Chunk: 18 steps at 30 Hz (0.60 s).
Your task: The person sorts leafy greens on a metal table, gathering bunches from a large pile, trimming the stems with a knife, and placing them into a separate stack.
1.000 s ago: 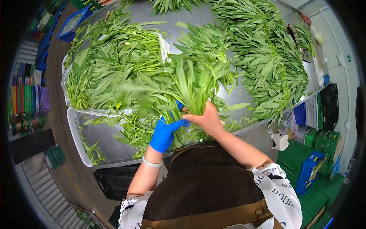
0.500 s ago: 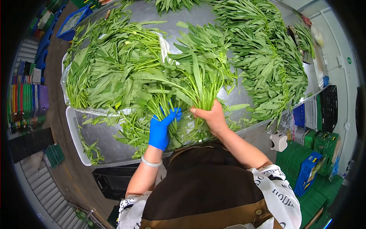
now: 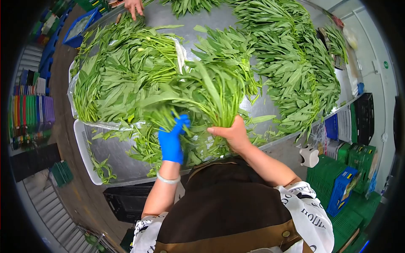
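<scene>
My right hand (image 3: 233,134), bare, is closed around the lower stems of an upright bunch of water spinach (image 3: 223,95), its narrow leaves fanning away from me. My left hand (image 3: 172,141), in a blue glove, is closed on a smaller bunch (image 3: 162,116) to the left; its stems and leaves are smeared by motion. Between and below the hands, loose stems and clear plastic lie on the metal table (image 3: 122,154). Beyond my left hand is a broad pile of the same greens (image 3: 122,76) on white plastic sheeting.
A long heap of greens (image 3: 291,63) covers the table's right side. A white basket edge (image 3: 86,154) stands at the left. Another person's hand (image 3: 134,7) is over the far-left pile. Green crates (image 3: 327,179) and a blue crate (image 3: 341,192) are stacked at the right.
My left hand has moved left and slightly up with its small bunch, away from the right hand. The right hand has barely moved. Another person's hand has appeared at the far left.
</scene>
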Tool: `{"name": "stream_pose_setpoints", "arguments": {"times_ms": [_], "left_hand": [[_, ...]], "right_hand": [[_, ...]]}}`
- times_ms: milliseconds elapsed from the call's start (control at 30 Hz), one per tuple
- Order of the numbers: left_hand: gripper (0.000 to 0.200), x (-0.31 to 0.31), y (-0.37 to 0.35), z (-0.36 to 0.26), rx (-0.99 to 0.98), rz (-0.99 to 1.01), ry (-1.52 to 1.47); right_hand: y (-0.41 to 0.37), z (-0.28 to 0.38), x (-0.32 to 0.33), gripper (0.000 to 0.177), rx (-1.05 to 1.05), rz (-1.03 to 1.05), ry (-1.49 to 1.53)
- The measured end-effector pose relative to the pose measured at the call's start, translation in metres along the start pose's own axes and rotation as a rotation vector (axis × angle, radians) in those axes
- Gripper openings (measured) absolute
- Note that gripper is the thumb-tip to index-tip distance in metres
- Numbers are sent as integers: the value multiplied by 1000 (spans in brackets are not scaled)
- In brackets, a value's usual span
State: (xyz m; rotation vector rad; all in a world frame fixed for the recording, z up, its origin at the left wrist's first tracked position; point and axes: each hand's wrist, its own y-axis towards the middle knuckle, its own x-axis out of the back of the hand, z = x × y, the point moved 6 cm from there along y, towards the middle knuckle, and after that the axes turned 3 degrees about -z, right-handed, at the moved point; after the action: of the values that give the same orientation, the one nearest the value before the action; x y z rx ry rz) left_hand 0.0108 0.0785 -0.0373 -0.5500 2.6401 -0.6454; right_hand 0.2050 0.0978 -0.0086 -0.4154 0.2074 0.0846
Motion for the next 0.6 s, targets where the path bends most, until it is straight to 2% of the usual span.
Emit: {"name": "stream_pose_setpoints", "arguments": {"times_ms": [100, 200, 233, 300, 367, 400, 433, 467, 533, 600], "left_hand": [[41, 28, 13, -21, -110, -95, -79], [45, 49, 13, -40, -173, -138, -116], [46, 49, 11, -47, -200, -143, -130], [48, 43, 2, -58, -217, -136, -147], [48, 25, -9, -45, -180, -23, -194], [48, 13, -15, -39, -169, 33, -218], [49, 4, -18, -26, -160, 5, -234], [49, -6, -22, -12, -118, 93, -246], [47, -34, -30, 13, 93, 223, -189], [39, -33, -24, 62, 373, 203, -203]], "right_hand": [[4, 36, 5, 41, 187, 43, -208], [27, 19, 35, 38, -19, -85, -379], [33, 15, 38, 35, 2, -87, -163], [33, 24, 45, 35, 88, -115, -36], [24, 36, 47, 34, 154, -135, 63], [21, 33, 42, 35, 140, -121, 82], [18, 30, 35, 35, 126, -104, 102], [15, 27, 30, 36, 112, -85, 124], [10, 2, 16, 47, -52, 51, 21], [3, -34, 5, 53, -214, 164, -145]]}}
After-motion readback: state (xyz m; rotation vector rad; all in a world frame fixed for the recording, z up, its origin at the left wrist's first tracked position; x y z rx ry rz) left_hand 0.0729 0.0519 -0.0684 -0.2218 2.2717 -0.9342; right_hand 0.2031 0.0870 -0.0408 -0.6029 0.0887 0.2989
